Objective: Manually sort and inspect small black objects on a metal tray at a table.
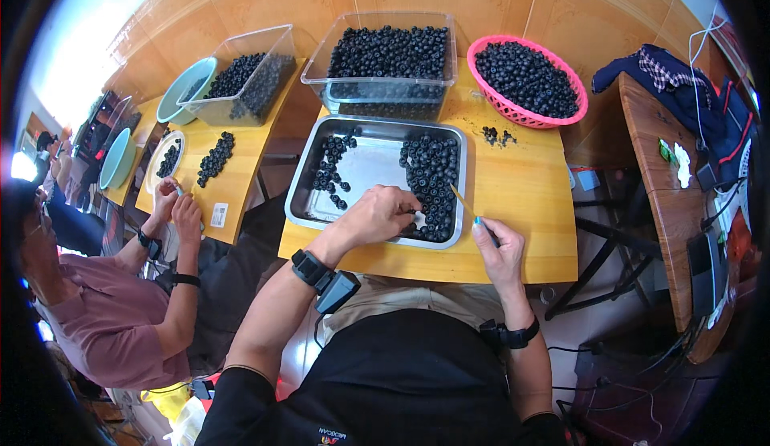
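A silver metal tray lies on the yellow wooden table. In its right half is a dense heap of small round black pieces, like blueberries or beads. A looser group of the same pieces lies on the left. My left hand reaches over the tray's near rim, fingers curled together at the edge of the heap; what they pinch is hidden. At the tray's near right corner, my right hand is closed round a thin tool with a yellowish shaft, teal collar and dark handle.
Behind the tray stand a clear plastic bin and a pink basket, both full of black pieces. Dark scraps lie near the basket. A co-worker sits at the left table. On the right is a brown wooden table with clothing.
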The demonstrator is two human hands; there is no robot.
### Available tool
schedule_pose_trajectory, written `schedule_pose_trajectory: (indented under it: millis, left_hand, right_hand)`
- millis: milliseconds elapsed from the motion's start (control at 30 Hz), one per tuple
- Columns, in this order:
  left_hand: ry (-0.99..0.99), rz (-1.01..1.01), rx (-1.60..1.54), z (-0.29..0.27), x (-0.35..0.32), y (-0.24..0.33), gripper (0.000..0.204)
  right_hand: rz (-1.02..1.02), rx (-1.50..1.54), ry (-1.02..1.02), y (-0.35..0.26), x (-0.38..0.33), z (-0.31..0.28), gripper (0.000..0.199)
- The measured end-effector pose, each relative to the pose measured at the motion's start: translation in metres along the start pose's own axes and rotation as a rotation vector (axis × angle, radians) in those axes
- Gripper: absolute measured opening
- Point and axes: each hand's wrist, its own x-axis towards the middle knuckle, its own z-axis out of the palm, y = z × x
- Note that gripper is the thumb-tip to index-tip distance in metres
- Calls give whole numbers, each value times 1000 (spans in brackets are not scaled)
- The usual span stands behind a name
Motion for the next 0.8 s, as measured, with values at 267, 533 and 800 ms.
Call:
schedule_pose_trajectory:
  millis: [267,533,800]
  left_hand:
    - [73,-150,-865,6,-7,-11,13]
    - [163,-204,-1481,12,-15,3,17]
    - [164,-189,-1667,21,-21,12,11]
  right_hand:
    - [-30,-18,7,-3,-1,2,35]
    - [-42,-5,-15,-13,-5,7,35]
    - [-87,12,-70,-29,-1,17,32]
